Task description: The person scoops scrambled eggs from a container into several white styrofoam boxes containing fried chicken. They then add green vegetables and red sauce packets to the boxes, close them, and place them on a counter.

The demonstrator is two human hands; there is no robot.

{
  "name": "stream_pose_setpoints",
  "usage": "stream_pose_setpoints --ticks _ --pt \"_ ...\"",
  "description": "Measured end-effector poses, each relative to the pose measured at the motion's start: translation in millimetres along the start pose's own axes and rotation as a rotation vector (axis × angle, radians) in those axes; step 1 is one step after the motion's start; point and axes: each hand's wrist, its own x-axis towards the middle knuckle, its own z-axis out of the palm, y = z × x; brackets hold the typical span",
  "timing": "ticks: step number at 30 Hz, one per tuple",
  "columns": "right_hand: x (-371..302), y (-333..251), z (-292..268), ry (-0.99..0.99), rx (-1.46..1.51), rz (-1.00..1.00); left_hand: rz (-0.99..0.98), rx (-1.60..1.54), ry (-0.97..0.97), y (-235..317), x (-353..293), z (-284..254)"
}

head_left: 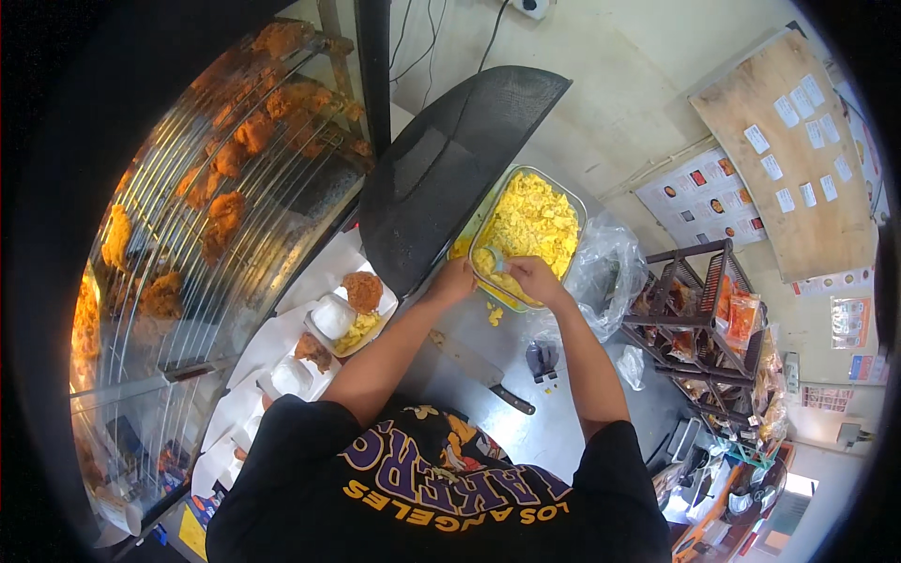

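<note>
Reaching into the near end of the tray, a pale scoop is held by the right hand, with its fingers bent in around it. The scoop is set just left of those fingers, so the right hand is nearer to it than the left hand. By the left hand, the tray's near left corner is met; whether its fingers are closed on the rim cannot be told. The tray's long side is pointed away, tipped a bit right, and the yellow food is piled highest past the fingers.
</note>
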Motion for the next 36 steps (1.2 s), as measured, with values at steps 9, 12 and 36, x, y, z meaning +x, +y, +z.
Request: stream_pose_setpoints --ticks 9,12,36 --pt "-14.4 -35.5 -32.8 0.064 0.713 0.487 0.126 0.242 -0.003 -10.8 -13.4 -1.4" --pt "-29.5 -31.8 -35.8 0.180 0.862 0.379 0.369 0.148 -0.037 -8.2 -57.4 -10.3" --pt "-121.5 -196.7 221.1 -0.237 0.786 0.086 -0.053 0.909 0.625 -171.5 -324.5 -102.7"
